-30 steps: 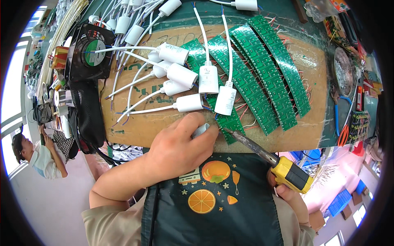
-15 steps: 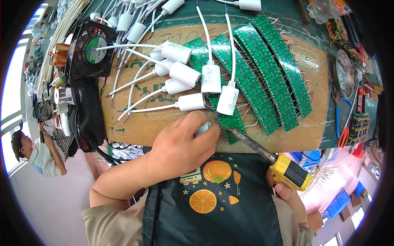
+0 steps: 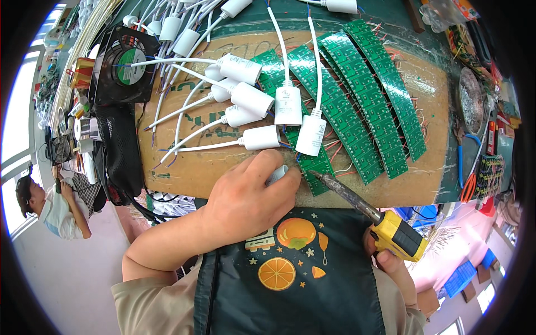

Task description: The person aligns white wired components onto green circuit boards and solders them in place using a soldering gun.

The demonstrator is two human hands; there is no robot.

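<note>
My left hand is closed round a white cylindrical housing, mostly hidden by my fingers, at the near edge of the board. In my right hand is a yellow and black soldering iron. Its dark metal tip points up and left, over the near end of a green circuit board strip, a little right of the left fingers. Just beyond that lie white cylindrical housings with white cables, and another such housing rests close to my left knuckles. Blue wire ends show at some housings.
More green circuit board strips fan out to the right, with red wires beneath. A black fan stands at the left on the brown work board. Blue-handled pliers and a metal dish lie right. A person is far left.
The soldering iron has shifted slightly right, its tip drawing a little away from my left fingers. My left hand keeps its hold on the white housing.
</note>
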